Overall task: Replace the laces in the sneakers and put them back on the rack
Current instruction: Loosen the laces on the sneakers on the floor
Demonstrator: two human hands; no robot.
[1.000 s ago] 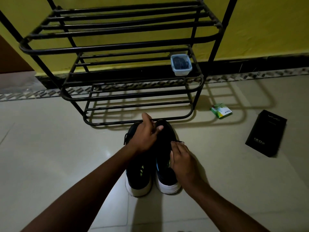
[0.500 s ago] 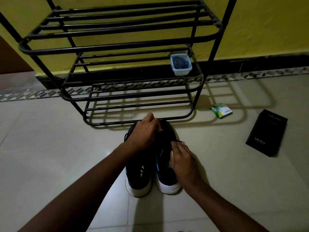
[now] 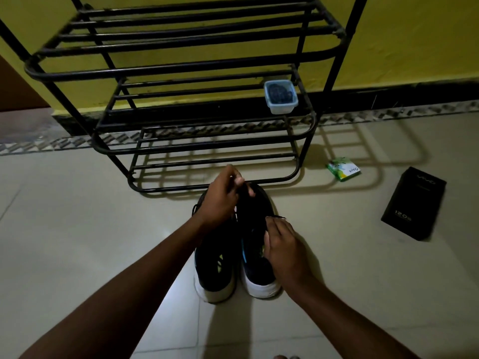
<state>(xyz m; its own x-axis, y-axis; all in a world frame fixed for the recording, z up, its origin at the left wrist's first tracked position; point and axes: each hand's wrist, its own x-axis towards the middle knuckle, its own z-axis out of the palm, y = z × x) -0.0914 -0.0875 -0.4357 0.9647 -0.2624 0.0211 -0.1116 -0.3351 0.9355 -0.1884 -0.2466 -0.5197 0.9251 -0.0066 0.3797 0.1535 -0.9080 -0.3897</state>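
Sneakers (image 3: 256, 270), dark pair: on floor just before rack (image 3: 181, 69). Left hand (image 3: 220, 200), nearer rack, grip pinching lace (image 3: 276, 217). Right hand (image 3: 282, 244), farther back, grip pinching its end.

Two dark sneakers (image 3: 255, 273), white heels near, stand side by side on floor below black rack (image 3: 181, 69); lace (image 3: 276, 217) loose.

left hand (image 3: 220, 200) blocks left sneaker (image 3: 215, 270) front; what its fingers (image 3: 237, 178) pinch is too dark to tell. right hand (image 3: 285, 244) covers lace (image 3: 276, 216) bar the tip, plus right sneaker (image 3: 256, 268) eyelets. beyond fingers: rack (image 3: 181, 71) top cropped, tub (image 3: 281, 97) contents unreadable.
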